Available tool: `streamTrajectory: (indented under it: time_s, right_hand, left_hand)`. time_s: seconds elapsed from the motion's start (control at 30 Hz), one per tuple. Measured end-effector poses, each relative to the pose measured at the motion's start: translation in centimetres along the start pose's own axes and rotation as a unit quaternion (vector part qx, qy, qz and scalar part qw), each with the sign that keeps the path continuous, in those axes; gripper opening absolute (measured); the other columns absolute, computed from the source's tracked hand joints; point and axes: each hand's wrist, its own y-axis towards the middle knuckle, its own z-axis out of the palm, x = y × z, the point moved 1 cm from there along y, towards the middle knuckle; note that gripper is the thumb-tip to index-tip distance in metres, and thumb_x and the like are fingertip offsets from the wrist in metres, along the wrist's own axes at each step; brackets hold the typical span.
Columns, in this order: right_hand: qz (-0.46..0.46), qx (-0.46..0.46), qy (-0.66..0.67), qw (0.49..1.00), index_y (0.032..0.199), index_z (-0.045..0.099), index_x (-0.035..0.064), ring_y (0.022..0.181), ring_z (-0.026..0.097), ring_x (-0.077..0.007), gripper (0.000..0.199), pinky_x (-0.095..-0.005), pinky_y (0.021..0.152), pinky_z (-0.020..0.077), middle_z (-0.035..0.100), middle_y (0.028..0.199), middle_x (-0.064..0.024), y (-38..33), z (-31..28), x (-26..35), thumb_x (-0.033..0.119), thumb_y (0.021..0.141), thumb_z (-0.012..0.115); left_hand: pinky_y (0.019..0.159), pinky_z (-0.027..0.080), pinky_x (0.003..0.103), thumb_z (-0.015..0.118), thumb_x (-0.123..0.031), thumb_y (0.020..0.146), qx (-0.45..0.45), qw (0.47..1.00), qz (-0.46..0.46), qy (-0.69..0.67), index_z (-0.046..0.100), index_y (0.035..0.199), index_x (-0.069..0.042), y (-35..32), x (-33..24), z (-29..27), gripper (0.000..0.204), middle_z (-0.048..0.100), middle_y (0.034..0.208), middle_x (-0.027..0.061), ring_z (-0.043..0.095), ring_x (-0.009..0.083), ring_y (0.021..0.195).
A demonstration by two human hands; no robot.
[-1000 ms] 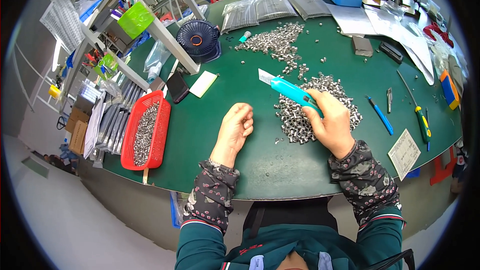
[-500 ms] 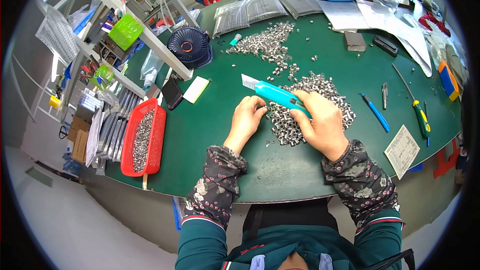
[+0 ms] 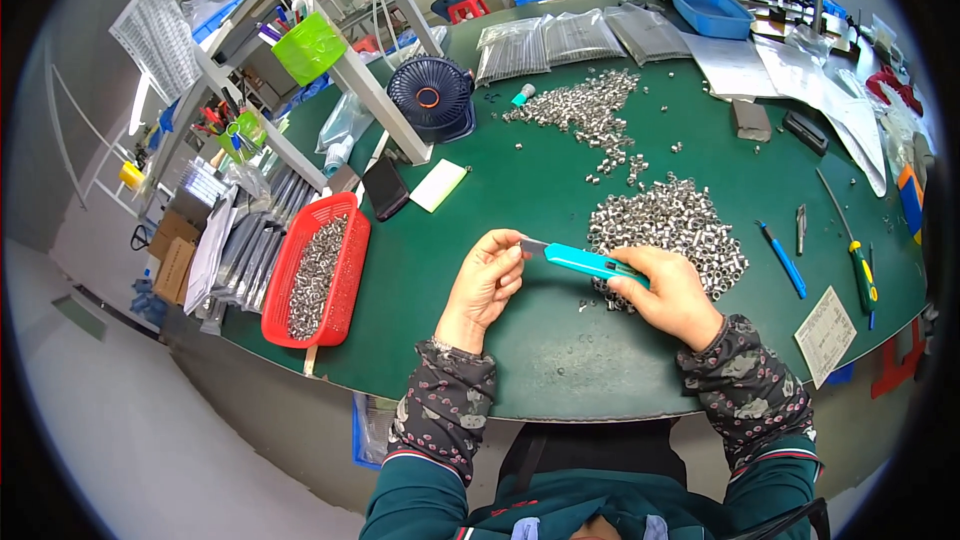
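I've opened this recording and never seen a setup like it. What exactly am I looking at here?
There is no robot: these are a person's own bare hands. The view comes from a wide fisheye camera worn on the head, looking down, so straight edges bend near the rim.

The right hand holds a turquoise utility knife with its blade out. The left hand is at the blade's tip; whether it pinches a small piece there is too small to tell.

On the green table lie heaps of small metal pieces, a red basket holding more, a fan and a screwdriver.
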Motion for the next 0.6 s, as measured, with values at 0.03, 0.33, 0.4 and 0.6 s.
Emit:
streamTrajectory:
  time_s: [0.03,0.33,0.4,0.6]
  right_hand:
    - [0.0,-0.001,-0.004,1.0,0.098,0.061,0.0069,0.071,0.06,-0.029,0.026,-0.0375,0.063,0.046,0.061,0.079,-0.0109,0.12,-0.11,0.1,0.024,0.078,0.061]
    - [0.018,0.057,0.04,0.997,0.1,0.061,0.0054,0.072,0.06,-0.0285,0.028,-0.0366,0.063,0.046,0.062,0.079,-0.0115,0.1,-0.27,-0.08,0.024,0.079,0.059]
    - [0.03,0.065,0.026,0.997,0.099,0.061,0.0052,0.073,0.06,-0.0288,0.028,-0.0362,0.065,0.0465,0.062,0.082,-0.0126,0.26,-0.55,0.28,0.023,0.078,0.06]
    - [0.018,0.049,-0.044,0.998,0.099,0.061,0.0062,0.075,0.06,-0.0296,0.027,-0.0365,0.066,0.0467,0.061,0.085,-0.0126,0.06,-0.49,0.48,0.022,0.077,0.061]
  left_hand:
    - [0.037,0.028,0.013,0.055,-0.004,0.085,0.0,1.0,-0.002,-0.003,0.055,0.099,-0.004,0.07,0.01,-0.12,0.015,0.057,0.083,0.0063,0.038,0.003,0.05]
    - [0.037,0.026,0.014,0.055,-0.006,0.086,0.021,1.0,0.001,-0.005,0.056,0.098,-0.001,0.16,-0.07,-0.37,0.013,0.054,0.078,0.0032,0.037,0.0029,0.051]
    - [0.038,0.026,0.014,0.055,-0.006,0.086,0.018,1.0,-0.004,-0.002,0.055,0.097,-0.001,0.17,0.05,-0.47,0.012,0.054,0.077,0.0027,0.037,0.0028,0.05]
    - [0.038,0.025,0.014,0.054,-0.01,0.088,0.008,1.0,-0.009,0.016,0.054,0.094,-0.002,0.15,0.02,-0.18,0.01,0.053,0.075,0.0019,0.036,0.0024,0.049]
